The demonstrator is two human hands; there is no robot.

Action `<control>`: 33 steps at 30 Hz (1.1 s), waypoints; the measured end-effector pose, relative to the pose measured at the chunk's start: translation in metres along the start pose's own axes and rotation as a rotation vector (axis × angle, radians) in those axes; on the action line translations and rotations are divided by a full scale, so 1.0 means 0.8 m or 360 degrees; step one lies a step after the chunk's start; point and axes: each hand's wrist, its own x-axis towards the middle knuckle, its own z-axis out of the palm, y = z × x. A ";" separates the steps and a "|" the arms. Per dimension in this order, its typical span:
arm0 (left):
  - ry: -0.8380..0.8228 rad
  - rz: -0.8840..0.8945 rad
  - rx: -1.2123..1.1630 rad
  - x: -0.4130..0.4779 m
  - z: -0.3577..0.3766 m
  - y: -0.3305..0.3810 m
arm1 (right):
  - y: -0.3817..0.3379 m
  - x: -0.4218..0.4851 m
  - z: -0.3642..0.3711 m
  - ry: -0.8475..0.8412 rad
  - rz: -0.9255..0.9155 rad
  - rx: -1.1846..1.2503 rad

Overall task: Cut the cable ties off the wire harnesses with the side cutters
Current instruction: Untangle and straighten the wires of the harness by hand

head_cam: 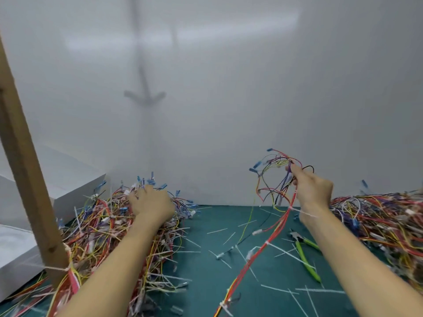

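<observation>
A dark green mat (pixel 201 277) meets a blank white wall (pixel 229 88); the right hand (pixel 313 188) is raised, pinching a looped multicoloured wire harness (pixel 274 175) whose red strands trail below it; the green-handled side cutters (pixel 305 261) lie flat under its wrist; the left hand (pixel 152 203) reaches forward into a tangled harness pile (pixel 103 225), its grip hidden

Cutters (pixel 306 259) below the right fingers (pixel 291 169): glossy green plastic grips, dull dark metal head. Wires (pixel 278 225) in those fingers: smooth coloured plastic sheaths. Mat (pixel 201 216): matt teal. Post (pixel 27 179): bare matt wood.
</observation>
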 end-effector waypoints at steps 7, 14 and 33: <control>-0.0104 -0.0045 0.0020 -0.016 0.007 0.042 | 0.008 0.005 -0.007 -0.0204 -0.0247 -0.0360; 0.0033 0.0636 -0.0239 -0.042 0.012 0.102 | 0.017 0.019 -0.006 -0.0360 -0.0363 -0.0725; -0.0350 0.0769 -0.2512 -0.056 0.003 0.179 | 0.010 -0.009 -0.015 -0.0166 -0.0451 0.0036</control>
